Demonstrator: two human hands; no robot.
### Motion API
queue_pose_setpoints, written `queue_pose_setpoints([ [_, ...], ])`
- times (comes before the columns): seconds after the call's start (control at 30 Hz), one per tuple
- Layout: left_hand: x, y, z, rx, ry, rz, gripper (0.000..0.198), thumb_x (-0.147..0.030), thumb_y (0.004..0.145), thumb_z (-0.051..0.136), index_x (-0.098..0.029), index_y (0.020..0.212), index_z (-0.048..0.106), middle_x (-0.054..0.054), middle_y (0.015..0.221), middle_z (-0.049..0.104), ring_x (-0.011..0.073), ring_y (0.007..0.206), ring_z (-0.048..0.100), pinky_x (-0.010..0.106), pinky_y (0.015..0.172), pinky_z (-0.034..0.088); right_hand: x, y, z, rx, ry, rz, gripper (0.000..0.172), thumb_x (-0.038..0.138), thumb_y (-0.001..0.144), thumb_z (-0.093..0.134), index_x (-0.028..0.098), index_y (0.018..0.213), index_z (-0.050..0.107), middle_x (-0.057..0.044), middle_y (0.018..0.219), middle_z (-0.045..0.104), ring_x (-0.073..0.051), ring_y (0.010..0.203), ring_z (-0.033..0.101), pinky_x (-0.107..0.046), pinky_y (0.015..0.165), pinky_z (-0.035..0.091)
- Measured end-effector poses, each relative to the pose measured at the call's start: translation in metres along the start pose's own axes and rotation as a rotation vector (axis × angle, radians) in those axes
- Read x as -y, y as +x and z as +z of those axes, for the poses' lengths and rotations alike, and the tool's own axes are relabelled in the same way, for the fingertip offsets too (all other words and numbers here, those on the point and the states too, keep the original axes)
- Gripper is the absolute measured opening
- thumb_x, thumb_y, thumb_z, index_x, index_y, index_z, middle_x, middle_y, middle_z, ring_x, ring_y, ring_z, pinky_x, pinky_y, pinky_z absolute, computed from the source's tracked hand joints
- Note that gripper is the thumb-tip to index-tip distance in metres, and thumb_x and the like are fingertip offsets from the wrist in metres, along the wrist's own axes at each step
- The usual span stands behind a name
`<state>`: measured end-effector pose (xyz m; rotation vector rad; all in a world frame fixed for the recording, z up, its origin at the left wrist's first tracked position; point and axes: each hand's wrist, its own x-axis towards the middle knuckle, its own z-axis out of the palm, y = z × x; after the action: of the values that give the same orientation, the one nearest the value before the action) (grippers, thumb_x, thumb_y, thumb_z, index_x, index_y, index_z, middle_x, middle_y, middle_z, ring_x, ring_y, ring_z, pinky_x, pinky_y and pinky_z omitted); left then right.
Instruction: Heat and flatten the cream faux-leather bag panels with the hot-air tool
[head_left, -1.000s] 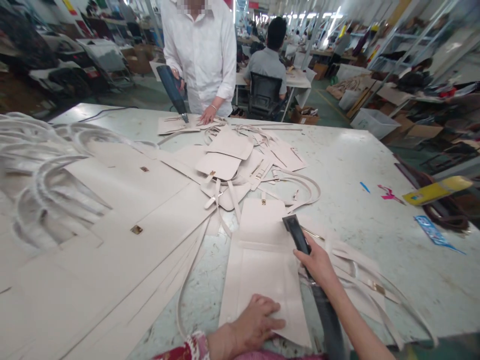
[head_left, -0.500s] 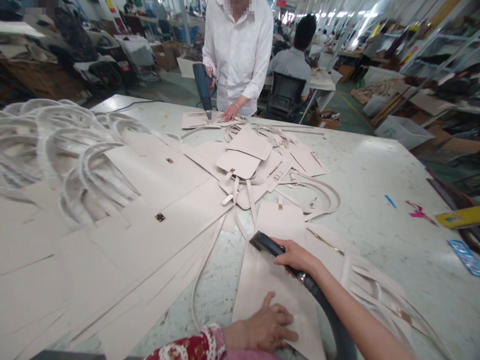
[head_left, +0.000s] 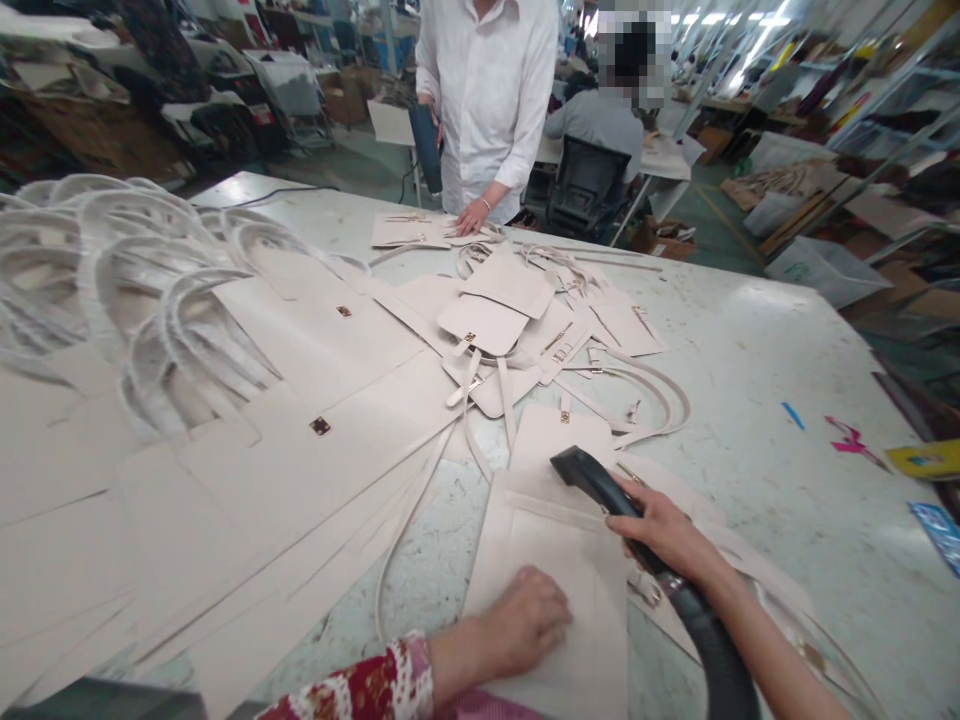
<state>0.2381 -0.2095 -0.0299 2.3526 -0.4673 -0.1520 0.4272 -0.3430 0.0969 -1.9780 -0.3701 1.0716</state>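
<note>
Partly hidden behind the left hand [head_left: 523, 622], the beige panel [head_left: 555, 545] lay at the near right of the table [head_left: 757, 400]. That hand was blurred and curled; whether it pinched anything could not be told. The right hand [head_left: 660, 535] grasped a black nozzle [head_left: 589, 477], whose hose [head_left: 712, 635] ran out of view. Scuffs marked the pale table; a person [head_left: 487, 100] stood at its far side, the workroom [head_left: 705, 210] behind blurred.

On the table [head_left: 757, 380], sheets [head_left: 247, 500] spread left, straps [head_left: 88, 270] on their far end. The panel [head_left: 540, 535] lies right of them, parts [head_left: 480, 325] heaped behind it; a packet [head_left: 937, 535] lies farther right.
</note>
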Motion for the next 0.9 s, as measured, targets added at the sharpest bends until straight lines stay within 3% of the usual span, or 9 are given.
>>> queue_pose_setpoints([
  [0.07, 0.01, 0.006, -0.016, -0.08, 0.057, -0.097, 0.024, -0.021, 0.079, 0.051, -0.019, 0.103, 0.053, 0.007, 0.11, 0.054, 0.0196, 0.104, 0.045, 0.036, 0.091, 0.031, -0.011, -0.007, -0.004, 0.067, -0.005, 0.036, 0.067, 0.02, 0.069, 0.055, 0.022, 0.133, 0.035, 0.007, 0.053, 0.048, -0.01, 0.039, 0.047, -0.021, 0.039, 0.04],
  [0.17, 0.021, 0.011, -0.029, -0.05, 0.181, -0.107, 0.036, -0.017, 0.077, 0.05, -0.018, 0.113, 0.048, 0.01, 0.122, 0.045, 0.0231, 0.112, 0.037, 0.04, 0.094, 0.027, -0.012, -0.002, 0.01, 0.147, -0.023, 0.041, 0.066, 0.018, 0.068, 0.053, 0.023, 0.132, 0.036, 0.007, 0.054, 0.047, -0.008, 0.037, 0.044, -0.02, 0.037, 0.038],
  [0.33, 0.021, 0.012, -0.025, -0.027, 0.25, -0.123, 0.036, -0.019, 0.08, 0.046, -0.018, 0.116, 0.046, 0.009, 0.121, 0.045, 0.0234, 0.113, 0.035, 0.041, 0.096, 0.023, 0.007, 0.023, 0.041, 0.133, -0.14, 0.007, 0.067, 0.016, 0.064, 0.052, 0.025, 0.129, 0.04, 0.008, 0.048, 0.044, -0.009, 0.037, 0.044, -0.018, 0.035, 0.036],
  [0.53, 0.023, 0.012, -0.02, -0.056, 0.237, -0.093, 0.036, -0.019, 0.079, 0.046, -0.017, 0.115, 0.047, 0.009, 0.12, 0.045, 0.0229, 0.111, 0.036, 0.041, 0.096, 0.023, 0.001, 0.019, 0.046, 0.141, -0.178, 0.023, 0.065, 0.015, 0.062, 0.052, 0.024, 0.126, 0.044, 0.008, 0.048, 0.045, -0.008, 0.035, 0.043, -0.016, 0.033, 0.034],
  [0.73, 0.024, 0.01, -0.018, -0.077, 0.158, -0.107, 0.027, -0.017, 0.076, 0.049, -0.017, 0.103, 0.052, 0.007, 0.111, 0.051, 0.0216, 0.107, 0.04, 0.039, 0.093, 0.028, 0.009, 0.044, 0.077, -0.03, -0.143, -0.091, 0.064, 0.017, 0.063, 0.055, 0.021, 0.126, 0.045, 0.005, 0.062, 0.052, -0.009, 0.049, 0.048, -0.019, 0.047, 0.041],
  [0.83, 0.036, 0.017, -0.034, -0.171, 0.036, -0.166, 0.025, -0.015, 0.075, 0.048, -0.017, 0.1, 0.051, 0.005, 0.102, 0.054, 0.0174, 0.097, 0.046, 0.032, 0.086, 0.037, 0.011, 0.041, 0.076, -0.144, -0.092, -0.102, 0.067, 0.023, 0.068, 0.054, 0.021, 0.133, 0.034, 0.003, 0.068, 0.054, -0.009, 0.05, 0.049, -0.021, 0.048, 0.043],
  [0.9, 0.052, 0.028, -0.055, -0.282, 0.059, -0.295, 0.028, -0.011, 0.077, 0.043, -0.016, 0.104, 0.048, 0.006, 0.098, 0.054, 0.0159, 0.094, 0.048, 0.028, 0.082, 0.04, 0.008, 0.026, 0.064, -0.226, -0.032, -0.068, 0.068, 0.028, 0.071, 0.054, 0.022, 0.134, 0.029, 0.004, 0.065, 0.052, -0.01, 0.046, 0.049, -0.022, 0.043, 0.042],
])
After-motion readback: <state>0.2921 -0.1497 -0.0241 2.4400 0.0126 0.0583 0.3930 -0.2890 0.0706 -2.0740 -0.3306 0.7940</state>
